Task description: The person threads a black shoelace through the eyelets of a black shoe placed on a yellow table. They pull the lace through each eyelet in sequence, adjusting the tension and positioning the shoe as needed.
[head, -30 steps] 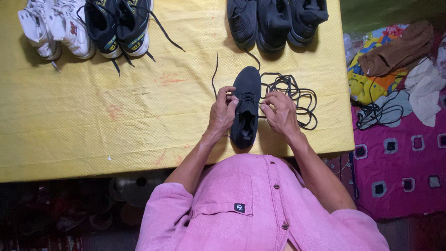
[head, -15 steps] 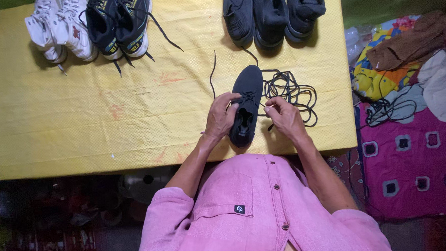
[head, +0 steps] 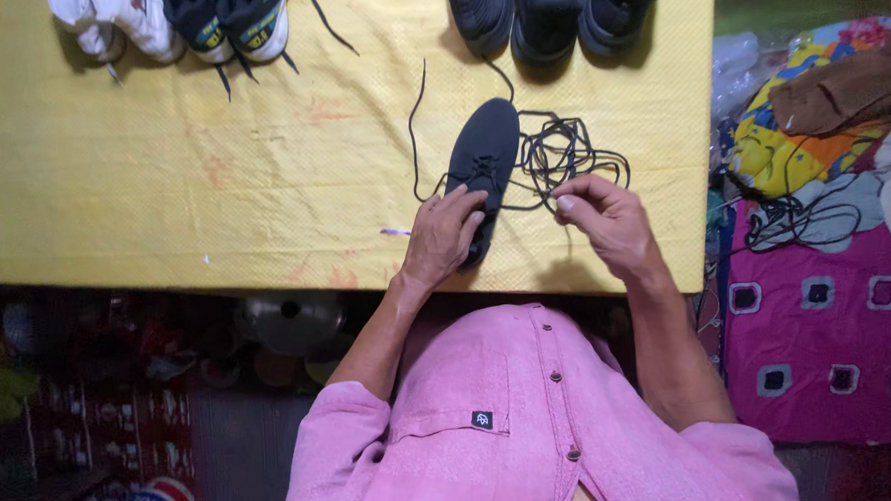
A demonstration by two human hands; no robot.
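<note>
Near table front edge, left hand (head: 443,239) steadies black shoe (head: 483,164), right hand (head: 604,218) pinches lace

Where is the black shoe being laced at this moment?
In the head view, the black shoe lies on the yellow table right of centre, under the left hand, with the tangled black lace beside it.
</note>
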